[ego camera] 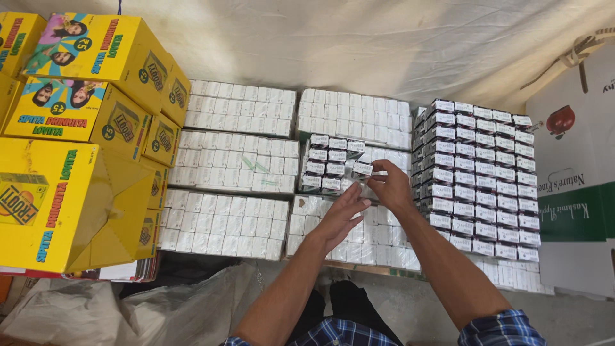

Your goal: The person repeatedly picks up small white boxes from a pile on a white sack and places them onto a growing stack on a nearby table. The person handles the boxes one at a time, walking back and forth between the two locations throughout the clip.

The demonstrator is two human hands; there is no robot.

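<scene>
- Right hand (392,187) pinches a small dark-and-white carton (362,169) at the edge of a partial layer of such cartons (330,165).
- Left hand (339,214), fingers loosely extended, touches a clear wrapper beneath.
- White shrink-wrapped packs (234,154) lie underneath; dark-labelled stack (480,179) right; yellow boxes (70,186) left.

Hands' side stays open; yellow cartons (77,160) wall the left, the dark-box stack (480,179) crowds the right.
</scene>
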